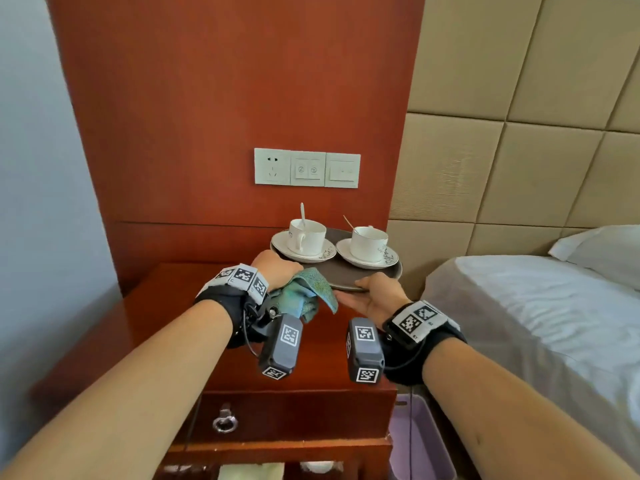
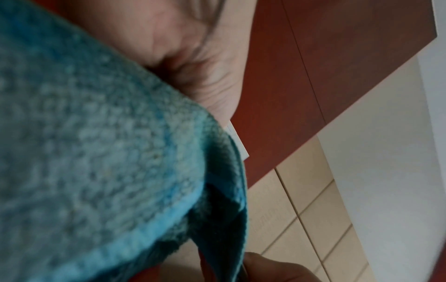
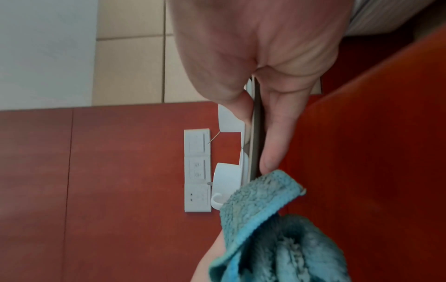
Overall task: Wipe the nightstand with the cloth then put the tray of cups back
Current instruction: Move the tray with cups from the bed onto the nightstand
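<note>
A dark round tray (image 1: pixel 341 273) with two white cups (image 1: pixel 306 236) (image 1: pixel 367 240) on saucers, each with a spoon, hovers above the back right of the red-brown nightstand (image 1: pixel 166 317). My right hand (image 1: pixel 372 289) pinches the tray's (image 3: pixel 255 133) near rim, thumb on top and fingers (image 3: pixel 277 137) underneath. At the tray's left edge, my left hand (image 1: pixel 277 268) grips a bunched teal cloth (image 1: pixel 304 292); whether it also holds the tray is hidden. The cloth (image 2: pixel 96 152) fills the left wrist view and hangs below the tray in the right wrist view (image 3: pixel 277 229).
A white socket and switch panel (image 1: pixel 307 168) is on the wooden wall behind. To the right are a bed (image 1: pixel 536 306) with white sheets and a padded headboard (image 1: pixel 519 133). A lilac bin (image 1: pixel 419 441) stands between nightstand and bed. The drawer has a ring pull (image 1: pixel 225 422).
</note>
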The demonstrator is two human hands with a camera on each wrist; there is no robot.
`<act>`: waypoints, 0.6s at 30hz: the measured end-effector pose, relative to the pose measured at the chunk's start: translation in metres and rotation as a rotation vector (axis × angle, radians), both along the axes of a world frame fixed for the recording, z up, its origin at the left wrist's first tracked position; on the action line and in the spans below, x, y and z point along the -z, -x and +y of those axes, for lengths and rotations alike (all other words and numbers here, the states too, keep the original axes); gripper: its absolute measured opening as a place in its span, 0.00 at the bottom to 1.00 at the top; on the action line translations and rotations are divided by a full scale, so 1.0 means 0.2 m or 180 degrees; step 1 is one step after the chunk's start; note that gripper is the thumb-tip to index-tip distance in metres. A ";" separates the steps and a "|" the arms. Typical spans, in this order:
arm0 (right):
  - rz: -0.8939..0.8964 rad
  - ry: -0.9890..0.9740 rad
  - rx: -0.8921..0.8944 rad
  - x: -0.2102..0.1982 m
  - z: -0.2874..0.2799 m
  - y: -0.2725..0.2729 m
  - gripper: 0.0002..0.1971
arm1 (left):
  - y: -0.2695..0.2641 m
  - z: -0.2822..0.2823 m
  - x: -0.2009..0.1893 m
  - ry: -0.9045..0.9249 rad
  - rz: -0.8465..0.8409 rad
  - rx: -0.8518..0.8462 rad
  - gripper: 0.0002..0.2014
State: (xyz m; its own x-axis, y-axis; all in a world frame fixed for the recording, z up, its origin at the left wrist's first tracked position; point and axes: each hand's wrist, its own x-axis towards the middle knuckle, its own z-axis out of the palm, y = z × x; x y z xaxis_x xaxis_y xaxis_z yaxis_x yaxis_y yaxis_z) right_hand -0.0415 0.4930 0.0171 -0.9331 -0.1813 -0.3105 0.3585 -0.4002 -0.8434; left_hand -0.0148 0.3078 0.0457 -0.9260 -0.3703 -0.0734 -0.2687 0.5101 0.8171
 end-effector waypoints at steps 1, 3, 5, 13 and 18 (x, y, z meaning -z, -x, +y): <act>-0.0019 0.0029 -0.0093 0.02 -0.08 -0.02 0.08 | -0.05 -0.07 0.02 0.0002 -0.0026 -0.0075 0.13; -0.0047 0.0044 -0.0249 0.05 -0.23 -0.04 0.10 | -0.12 -0.21 0.05 -0.0009 -0.0094 -0.0202 0.14; -0.0089 0.0056 -0.0370 0.09 -0.37 -0.06 0.15 | -0.19 -0.34 0.07 -0.0003 -0.0138 -0.0312 0.14; -0.0308 -0.0080 -0.0752 0.21 -0.87 -0.09 0.17 | -0.34 -0.79 0.18 0.0104 -0.0395 -0.0740 0.14; -0.0393 -0.0269 -0.0908 0.23 -1.12 -0.06 0.16 | -0.35 -1.03 0.25 0.0019 -0.0513 -0.0868 0.15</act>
State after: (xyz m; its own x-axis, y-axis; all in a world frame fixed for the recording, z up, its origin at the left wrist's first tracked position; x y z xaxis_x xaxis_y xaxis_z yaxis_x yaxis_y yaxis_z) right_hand -0.0292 0.2692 -0.0283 -0.8026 -0.3990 -0.4433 0.5478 -0.1993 -0.8125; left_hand 0.0549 0.1021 -0.0045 -0.7691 -0.6042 -0.2081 -0.5220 0.4061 0.7501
